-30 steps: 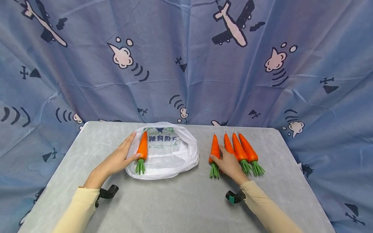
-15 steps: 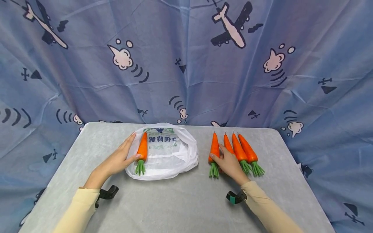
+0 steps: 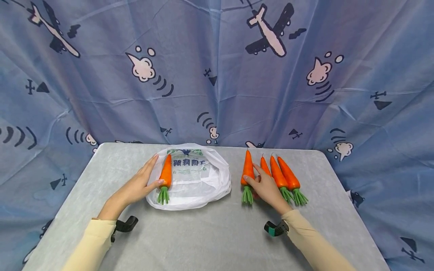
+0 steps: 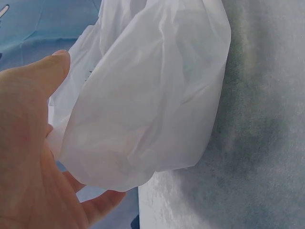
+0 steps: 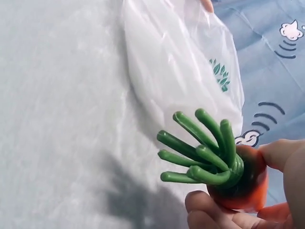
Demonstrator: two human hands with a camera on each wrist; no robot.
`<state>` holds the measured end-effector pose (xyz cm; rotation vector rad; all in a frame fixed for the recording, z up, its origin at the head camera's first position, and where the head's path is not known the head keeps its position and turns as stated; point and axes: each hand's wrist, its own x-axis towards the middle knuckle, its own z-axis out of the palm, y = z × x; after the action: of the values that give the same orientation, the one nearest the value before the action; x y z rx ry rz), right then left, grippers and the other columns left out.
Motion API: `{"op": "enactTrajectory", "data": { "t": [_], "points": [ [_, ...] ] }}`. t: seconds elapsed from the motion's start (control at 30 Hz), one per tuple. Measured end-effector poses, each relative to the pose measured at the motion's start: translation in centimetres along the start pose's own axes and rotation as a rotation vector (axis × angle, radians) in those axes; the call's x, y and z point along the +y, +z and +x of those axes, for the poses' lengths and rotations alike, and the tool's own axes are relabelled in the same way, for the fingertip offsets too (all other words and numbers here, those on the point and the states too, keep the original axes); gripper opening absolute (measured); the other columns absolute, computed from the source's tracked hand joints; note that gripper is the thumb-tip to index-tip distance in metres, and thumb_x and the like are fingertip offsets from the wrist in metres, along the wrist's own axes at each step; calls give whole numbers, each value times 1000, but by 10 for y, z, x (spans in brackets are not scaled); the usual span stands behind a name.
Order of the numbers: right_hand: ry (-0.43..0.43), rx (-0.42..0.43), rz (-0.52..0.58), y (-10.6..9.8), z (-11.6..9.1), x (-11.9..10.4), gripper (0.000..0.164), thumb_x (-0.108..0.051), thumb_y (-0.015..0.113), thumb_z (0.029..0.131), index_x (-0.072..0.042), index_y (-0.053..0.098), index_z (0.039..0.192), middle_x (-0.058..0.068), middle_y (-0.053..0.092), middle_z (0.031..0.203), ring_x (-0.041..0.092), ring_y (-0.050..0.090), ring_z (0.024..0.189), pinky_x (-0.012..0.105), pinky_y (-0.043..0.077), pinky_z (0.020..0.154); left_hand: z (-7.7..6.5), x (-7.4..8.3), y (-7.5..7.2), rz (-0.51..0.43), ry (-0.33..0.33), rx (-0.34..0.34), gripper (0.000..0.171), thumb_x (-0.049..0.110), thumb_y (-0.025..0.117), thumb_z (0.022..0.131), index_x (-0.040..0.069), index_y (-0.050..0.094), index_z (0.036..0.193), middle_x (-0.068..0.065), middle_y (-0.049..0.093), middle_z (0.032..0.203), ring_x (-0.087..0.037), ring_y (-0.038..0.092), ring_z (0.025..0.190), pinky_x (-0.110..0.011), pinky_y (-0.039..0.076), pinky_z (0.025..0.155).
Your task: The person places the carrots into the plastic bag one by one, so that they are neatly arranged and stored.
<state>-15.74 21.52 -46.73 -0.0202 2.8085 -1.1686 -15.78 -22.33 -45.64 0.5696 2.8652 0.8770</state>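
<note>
My right hand (image 3: 268, 187) pinches an orange carrot (image 3: 248, 167) with a green stalk tuft between thumb and fingers. In the right wrist view this carrot's green stalks (image 5: 209, 152) point at the camera, and a shadow falls on the tabletop beside them. At the left side of a white plastic bag (image 3: 193, 194) lies my left hand (image 3: 135, 183), its fingers fairly straight along the outside. Its thumb reaches over the rim toward another carrot (image 3: 166, 173) in the bag. The left wrist view shows the bag's wall (image 4: 147, 105) covering part of the fingers.
Three more carrots lie right of my right hand: a partly covered one (image 3: 265, 165), a middle one (image 3: 278, 173) and an outer one (image 3: 289, 173). The grey table (image 3: 203, 241) ends before a blue patterned curtain (image 3: 190, 101).
My right hand has moved slightly up and left in the head view, carrying the pinched carrot away from the others. My left hand and the bag stay in place.
</note>
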Motion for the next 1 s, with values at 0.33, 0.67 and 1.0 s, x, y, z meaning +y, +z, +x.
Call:
{"op": "enactTrajectory", "data": {
  "t": [0.33,0.67,1.0],
  "points": [
    [8,-35,85,-1,-3,-20,79,-48,64,93,-11,32,155,4,55,68,22,61,51,28,48,49,0,1,-1,1,16,12,91,42,58,98,15,-2,161,-17,6,168,-42,14,153,-61,19,122],
    [16,-68,119,1,-7,-35,78,-45,65,93,-14,31,156,6,58,72,20,62,51,29,49,49,0,1,-1,-6,10,2,91,43,58,98,16,-2,161,-16,6,168,-40,13,154,-60,18,123],
    [-33,-93,146,13,-2,-52,76,-44,66,93,-15,33,155,7,58,69,17,61,48,32,51,50,0,2,-2,-10,5,-6,91,42,59,98,17,-3,161,-15,4,168,-40,12,154,-60,17,123]
  ]
}}
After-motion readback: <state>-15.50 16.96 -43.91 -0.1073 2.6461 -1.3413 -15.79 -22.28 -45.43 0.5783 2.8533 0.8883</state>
